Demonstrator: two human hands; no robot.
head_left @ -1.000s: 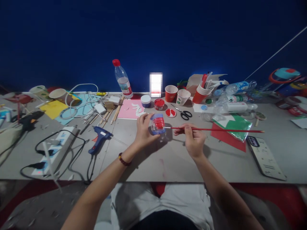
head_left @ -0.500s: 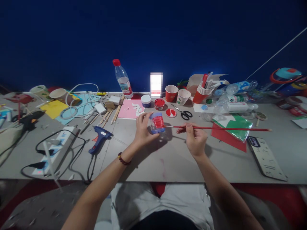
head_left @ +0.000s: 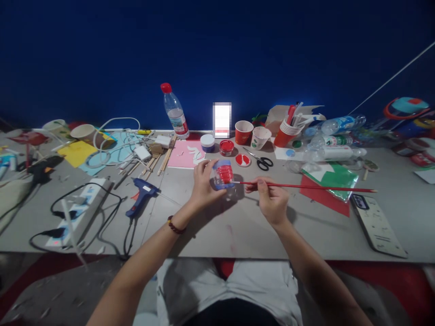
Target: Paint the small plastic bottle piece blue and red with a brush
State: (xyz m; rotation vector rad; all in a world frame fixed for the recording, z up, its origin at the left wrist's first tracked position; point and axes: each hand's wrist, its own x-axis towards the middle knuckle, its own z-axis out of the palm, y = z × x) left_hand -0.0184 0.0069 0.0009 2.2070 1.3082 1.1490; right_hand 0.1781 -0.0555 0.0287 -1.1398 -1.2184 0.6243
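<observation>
A wide, grey, flat-topped table [head_left: 210, 237] serves as the work surface. Across its right half, a long, thin paintbrush with a red handle [head_left: 322, 187] is held nearly level; the right hand [head_left: 273, 199] pinches it between thumb and fingers, a little back from the bristles. The left hand [head_left: 204, 183] is curled round a short, clear, ribbed plastic bottle section with red-coated ribs and a blue band at each end [head_left: 224, 174], fingers on the far side, thumb along the near edge. This piece is in front of the person, between the two hands. Beyond it stands a small, round, open jar of red paint [head_left: 226, 147]; just beside that lies a round white lid smeared with red [head_left: 243, 160]. The bristle end is at the piece's right side near the lower blue band; whether it touches the plastic cannot be confirmed at this size. In this inspector's judgement, strokes should be light and follow the ribs, stopping short of the blue. The left hand should turn the piece to present thin patches, keeping its fingertips off wet red. Excess paint is best wiped on the jar's rim, as a loaded brush would likely pool in the grooves.
</observation>
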